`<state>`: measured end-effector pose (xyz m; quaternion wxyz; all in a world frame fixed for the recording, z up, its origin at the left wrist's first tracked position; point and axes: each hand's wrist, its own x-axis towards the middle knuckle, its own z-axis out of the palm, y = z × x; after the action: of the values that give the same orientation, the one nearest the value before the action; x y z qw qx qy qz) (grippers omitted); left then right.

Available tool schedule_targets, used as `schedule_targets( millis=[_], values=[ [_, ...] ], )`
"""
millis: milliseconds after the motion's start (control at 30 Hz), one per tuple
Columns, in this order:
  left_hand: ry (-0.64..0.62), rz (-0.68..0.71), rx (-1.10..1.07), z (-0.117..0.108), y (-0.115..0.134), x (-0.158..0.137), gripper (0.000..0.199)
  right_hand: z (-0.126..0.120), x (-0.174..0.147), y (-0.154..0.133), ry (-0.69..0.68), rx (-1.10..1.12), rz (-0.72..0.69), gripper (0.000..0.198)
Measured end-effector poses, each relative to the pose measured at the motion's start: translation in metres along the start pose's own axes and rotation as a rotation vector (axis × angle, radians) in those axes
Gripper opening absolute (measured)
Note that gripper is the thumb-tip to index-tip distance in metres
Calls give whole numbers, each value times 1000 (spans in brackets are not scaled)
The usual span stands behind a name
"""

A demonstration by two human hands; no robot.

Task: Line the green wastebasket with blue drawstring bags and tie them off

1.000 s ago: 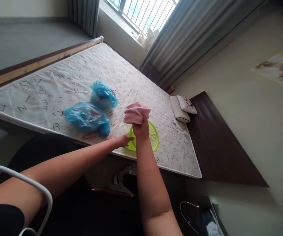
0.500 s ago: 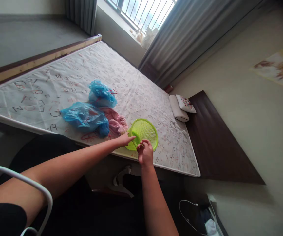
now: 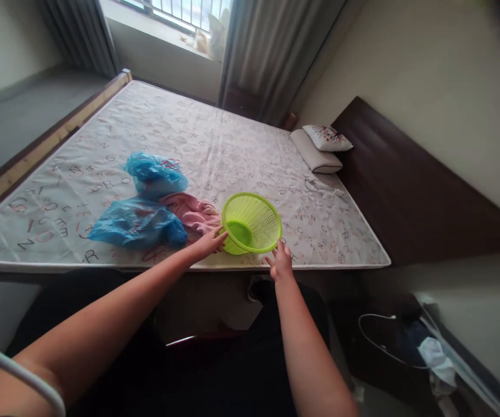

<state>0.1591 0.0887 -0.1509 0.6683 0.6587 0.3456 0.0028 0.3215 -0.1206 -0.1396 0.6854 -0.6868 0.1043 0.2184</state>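
The round, lime-green plastic mesh basket (image 3: pixel 253 225) was between my left hand (image 3: pixel 207 244) and right hand (image 3: pixel 282 264), fingers spread at its rim, by the white, letter-printed fabric mattress's (image 3: pixel 326 248) near edge.

Parts Covered, Cut or Unclear

The contents of the far crumpled blue plastic bag (image 3: pixel 157 176) and of the near crumpled blue plastic bag (image 3: pixel 132 225) cannot be recognised. The soft pink cloth (image 3: pixel 195 212) is partly covered by the near bag. Whether the round lime-green plastic basket (image 3: pixel 252 224) is gripped or only touched by the bare left hand (image 3: pixel 209 242) and the bare right hand (image 3: pixel 282 264) cannot be told. The barred window (image 3: pixel 189 11) is cut off by the top edge; the white bundle (image 3: pixel 436 356) at lower right is blurred.
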Motion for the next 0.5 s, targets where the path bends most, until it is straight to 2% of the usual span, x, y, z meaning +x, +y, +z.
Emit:
schedule_targets(
  millis=[67,100,200,267,367,433,500],
  values=[
    [15,41,18,-1,0,7,56,13,15,-9,11,23,7,34],
    [60,84,43,-1,0,13,51,18,22,-12,11,43,49,32],
    [294,289,217,-1,0,35,40,26,39,-14,-56,78,262,26],
    [396,387,401,-2,0,54,34,30,46,-13,-119,96,355,27],
    [312,392,700,-8,-5,83,33,35,52,-11,-94,163,338,34],
    [224,305,845,-17,-12,99,38,38,56,-12,-41,212,317,35],
    [192,165,931,-27,-23,109,44,40,60,-12,-28,245,332,37]
  ],
)
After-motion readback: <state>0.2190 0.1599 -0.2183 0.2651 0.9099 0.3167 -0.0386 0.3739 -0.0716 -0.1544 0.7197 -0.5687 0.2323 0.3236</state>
